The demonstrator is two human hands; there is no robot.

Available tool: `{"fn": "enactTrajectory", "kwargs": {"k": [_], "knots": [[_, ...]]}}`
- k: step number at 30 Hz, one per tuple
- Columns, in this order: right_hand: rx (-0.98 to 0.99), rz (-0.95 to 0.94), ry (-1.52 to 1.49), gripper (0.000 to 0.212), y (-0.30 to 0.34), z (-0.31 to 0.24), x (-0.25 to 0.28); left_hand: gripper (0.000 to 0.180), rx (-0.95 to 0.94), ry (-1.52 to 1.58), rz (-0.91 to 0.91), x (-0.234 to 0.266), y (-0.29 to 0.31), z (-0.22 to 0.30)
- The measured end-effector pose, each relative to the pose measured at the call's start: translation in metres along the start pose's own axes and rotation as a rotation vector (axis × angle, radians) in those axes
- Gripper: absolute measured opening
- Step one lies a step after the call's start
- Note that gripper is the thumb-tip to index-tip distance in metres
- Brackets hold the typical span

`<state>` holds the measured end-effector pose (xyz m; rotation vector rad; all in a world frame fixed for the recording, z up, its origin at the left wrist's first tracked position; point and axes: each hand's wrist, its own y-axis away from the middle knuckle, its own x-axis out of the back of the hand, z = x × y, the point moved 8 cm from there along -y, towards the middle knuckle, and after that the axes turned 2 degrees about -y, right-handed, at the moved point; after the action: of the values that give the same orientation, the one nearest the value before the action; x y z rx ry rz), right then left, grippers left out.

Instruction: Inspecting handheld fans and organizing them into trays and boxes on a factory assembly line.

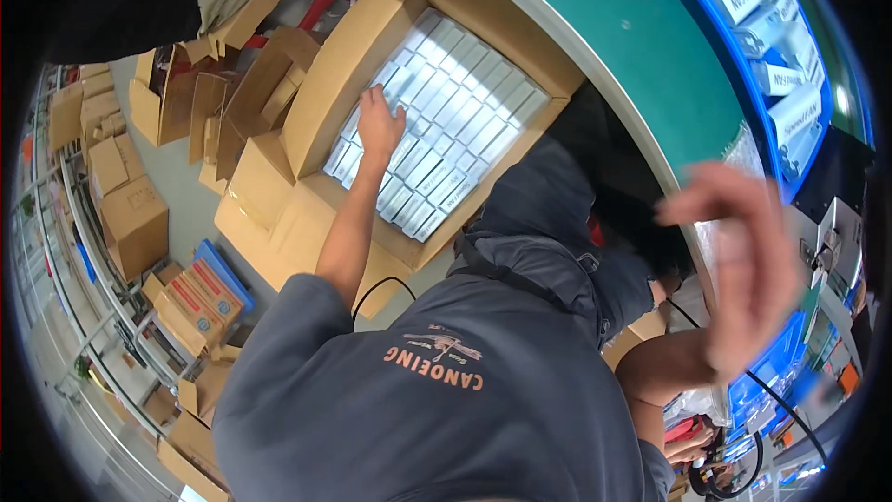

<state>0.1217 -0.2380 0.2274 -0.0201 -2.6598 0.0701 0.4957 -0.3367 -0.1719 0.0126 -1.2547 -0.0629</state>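
Note:
My left hand (379, 125) reaches into a large open cardboard box (311, 84) on my left. Its thumb stands apart from its fingers. The fingertips are at the tops of small silver-white boxes (437, 163), which stand packed in tight rows. I cannot make out whether the fingers touch one. My right hand (743, 260) is raised beside the edge of the green table (623, 23), bent at the wrist. It is smeared by motion, with the fingers curving over, and nothing plainly shows in it.
A blue bin (715, 14) on the table holds several white boxes. Opened cartons (251, 112) lie beyond the large box on the left. Stacked cartons (130, 214) stand by metal rails at far left. A black cable (790, 414) runs at lower right.

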Motion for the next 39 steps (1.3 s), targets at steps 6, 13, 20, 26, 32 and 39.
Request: {"fn": "enactTrajectory", "kwargs": {"k": [6,13,20,26,32,39], "knots": [[-0.168,-0.429,0.086,0.019,0.002,0.075,-0.140,0.079,0.039,-0.290,0.033,-0.035,-0.022,-0.005],[-0.189,-0.401,0.047,0.022,0.024,0.116,-0.166,0.083,0.027,-0.099,-0.013,-0.043,-0.021,-0.028],[-0.227,-0.364,-0.020,0.043,-0.008,0.118,-0.169,0.063,0.073,0.583,0.080,0.043,0.018,0.041],[-0.150,-0.147,-0.219,0.068,-0.011,0.075,-0.156,0.069,-0.137,1.226,-0.431,0.131,0.072,0.165],[0.104,0.049,-0.082,0.066,-0.018,0.027,-0.086,0.080,-0.357,1.252,-0.577,0.176,0.063,0.228],[0.091,0.147,-0.161,0.047,-0.073,0.045,0.052,0.026,-0.290,1.691,-0.743,0.171,0.041,0.283]]}}
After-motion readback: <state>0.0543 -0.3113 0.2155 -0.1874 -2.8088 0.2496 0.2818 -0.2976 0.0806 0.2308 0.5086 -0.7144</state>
